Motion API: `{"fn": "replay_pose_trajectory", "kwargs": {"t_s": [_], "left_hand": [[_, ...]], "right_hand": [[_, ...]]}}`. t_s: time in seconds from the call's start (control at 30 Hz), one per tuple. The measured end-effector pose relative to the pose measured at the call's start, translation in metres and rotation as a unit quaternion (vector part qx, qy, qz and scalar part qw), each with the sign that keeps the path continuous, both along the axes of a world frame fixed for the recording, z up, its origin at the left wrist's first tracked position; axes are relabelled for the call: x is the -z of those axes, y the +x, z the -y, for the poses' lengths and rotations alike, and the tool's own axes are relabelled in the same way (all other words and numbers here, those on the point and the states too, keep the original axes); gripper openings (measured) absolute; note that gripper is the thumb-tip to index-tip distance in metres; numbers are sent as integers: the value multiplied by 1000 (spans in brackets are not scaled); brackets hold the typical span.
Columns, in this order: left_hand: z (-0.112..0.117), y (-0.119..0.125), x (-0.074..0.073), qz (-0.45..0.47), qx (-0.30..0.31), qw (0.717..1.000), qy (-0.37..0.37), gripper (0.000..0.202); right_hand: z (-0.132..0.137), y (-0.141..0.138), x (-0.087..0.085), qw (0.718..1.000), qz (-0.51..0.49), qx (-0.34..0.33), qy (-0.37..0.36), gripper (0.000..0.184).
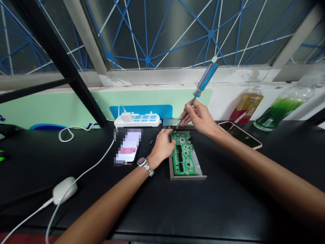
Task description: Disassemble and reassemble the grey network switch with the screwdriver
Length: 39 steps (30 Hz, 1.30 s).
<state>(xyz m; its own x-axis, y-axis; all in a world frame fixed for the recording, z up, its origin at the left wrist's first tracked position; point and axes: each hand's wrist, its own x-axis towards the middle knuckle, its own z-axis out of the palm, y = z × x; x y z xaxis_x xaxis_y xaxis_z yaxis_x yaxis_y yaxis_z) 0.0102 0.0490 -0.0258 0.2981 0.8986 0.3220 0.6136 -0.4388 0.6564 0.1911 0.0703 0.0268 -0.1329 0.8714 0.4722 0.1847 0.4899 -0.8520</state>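
A green circuit board (185, 149) lies in an open grey metal case (188, 177) on the black table. My right hand (196, 117) grips a screwdriver (205, 79) low on its metal shaft; the clear and blue handle points up and to the right. The screwdriver tip reaches down to the case's far left corner. My left hand (162, 145) is closed around that corner, thumb over the board and fingertips beside the tip. Whether a screw sits under the tip is hidden. A flat metal cover (170, 122) lies just behind the case.
Left of the case are a lit phone (129, 147) and tiny dark screws (151, 142). A white power strip (138, 120) stands by the wall. A second phone (240, 135) and two bottles, one amber (247, 103) and one green (279, 108), are on the right. A white cable (95, 164) crosses the left side.
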Motion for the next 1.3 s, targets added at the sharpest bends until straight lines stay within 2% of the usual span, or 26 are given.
{"fn": "replay_pose_trajectory", "kwargs": {"t_s": [0.23, 0.53, 0.97, 1.17, 1.3], "left_hand": [[-2, 4, -5, -21, -23, 1000, 0, 38], [-2, 5, -2, -29, -28, 999, 3, 41], [-3, 5, 0, -10, -17, 1000, 3, 39], [-1, 2, -3, -8, 16, 1000, 17, 38], [-13, 0, -9, 55, 67, 996, 33, 31]], "right_hand": [[3, -3, 4, 999, 33, -7, 10, 35], [1, -7, 14, 996, 81, 1, 25, 34], [-1, -9, 18, 997, 80, 0, 12, 35], [0, -10, 14, 998, 53, -6, 14, 35], [1, -12, 12, 999, 47, 9, 13, 36]]}}
